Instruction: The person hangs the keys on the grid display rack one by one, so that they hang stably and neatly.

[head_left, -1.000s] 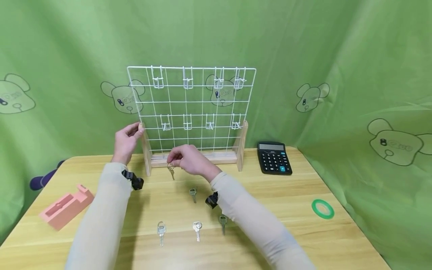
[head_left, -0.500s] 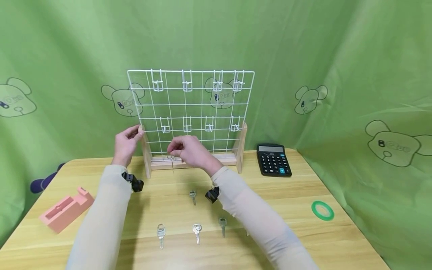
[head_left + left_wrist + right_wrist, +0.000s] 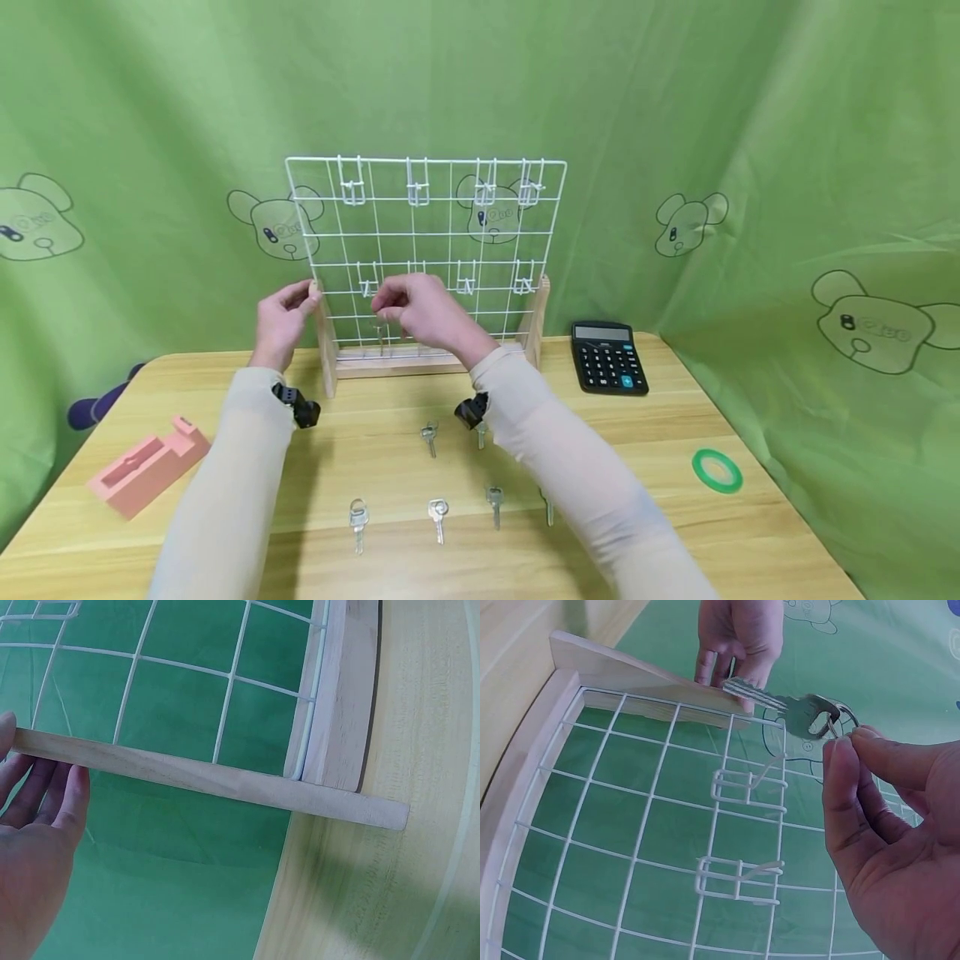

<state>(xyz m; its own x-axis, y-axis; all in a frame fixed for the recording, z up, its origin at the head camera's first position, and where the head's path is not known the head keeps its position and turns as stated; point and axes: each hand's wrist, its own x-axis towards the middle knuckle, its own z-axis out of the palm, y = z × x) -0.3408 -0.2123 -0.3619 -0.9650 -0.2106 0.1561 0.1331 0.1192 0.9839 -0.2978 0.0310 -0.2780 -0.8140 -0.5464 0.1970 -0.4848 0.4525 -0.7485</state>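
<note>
White wire forms the rack [image 3: 450,234], its post [image 3: 210,776] gripped by the left hand [image 3: 281,323]. Before it, one key [image 3: 802,715] is pinched by its ring [image 3: 852,714] in the right hand's [image 3: 426,310] fingers [image 3: 842,787]; were the pinch loosened, it could be dropped. Eight hooks [image 3: 749,789] are counted on the rack, six keys [image 3: 438,508] before it.

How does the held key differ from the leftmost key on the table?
The right hand pinches the held key by its ring; the leftmost key is untouched. The held key is raised near the wire grid; the leftmost key lies on the table. Both carry a ring.
</note>
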